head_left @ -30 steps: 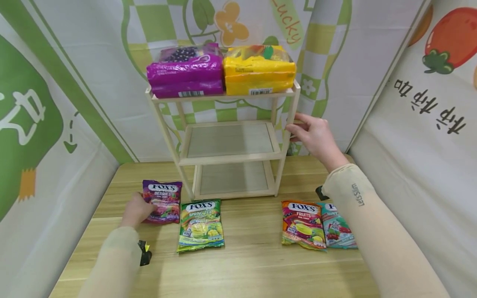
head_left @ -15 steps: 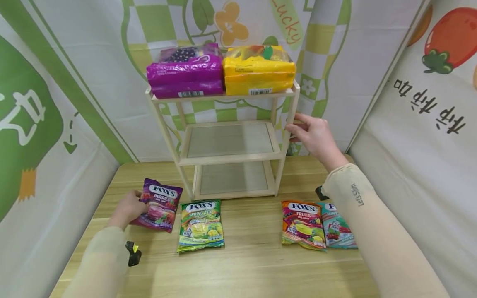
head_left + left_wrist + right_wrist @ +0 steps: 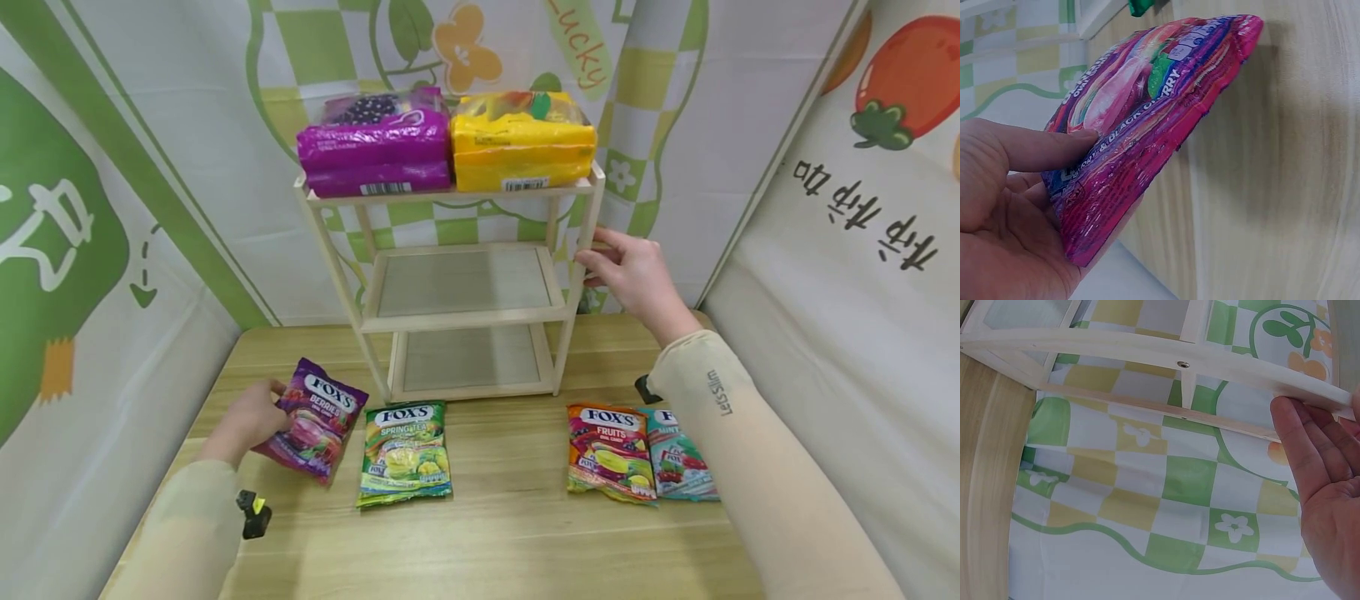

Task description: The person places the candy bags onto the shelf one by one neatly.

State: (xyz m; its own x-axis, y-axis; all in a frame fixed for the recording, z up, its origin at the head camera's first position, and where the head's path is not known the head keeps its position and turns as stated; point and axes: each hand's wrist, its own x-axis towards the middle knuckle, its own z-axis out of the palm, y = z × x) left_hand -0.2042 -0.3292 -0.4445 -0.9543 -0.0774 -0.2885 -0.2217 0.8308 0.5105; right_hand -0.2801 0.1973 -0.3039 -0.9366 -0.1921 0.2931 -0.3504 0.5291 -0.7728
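Observation:
My left hand [image 3: 251,419] pinches the purple Berries candy bag [image 3: 315,421], thumb on its printed front. In the left wrist view the bag [image 3: 1141,119] is tilted, and a shadow lies on the table beside it. The wooden shelf [image 3: 465,318] stands at the back, and my right hand [image 3: 633,279] grips its right post, thumb against the front. Straight fingers of the right hand [image 3: 1329,462] lie against the post in the right wrist view. Just right of the Berries bag lies a green Spring Tea bag [image 3: 405,454].
On the shelf's top tier sit a purple package [image 3: 375,150] and a yellow package [image 3: 522,150]. An orange Fruits bag [image 3: 611,454] and a teal bag [image 3: 678,458], partly behind my right sleeve, lie on the table [image 3: 480,533]. Printed cloth walls surround the table.
My left hand has moved a little left and turned the Berries bag clockwise, its lower end now nearer me. The right hand has stayed at the shelf post.

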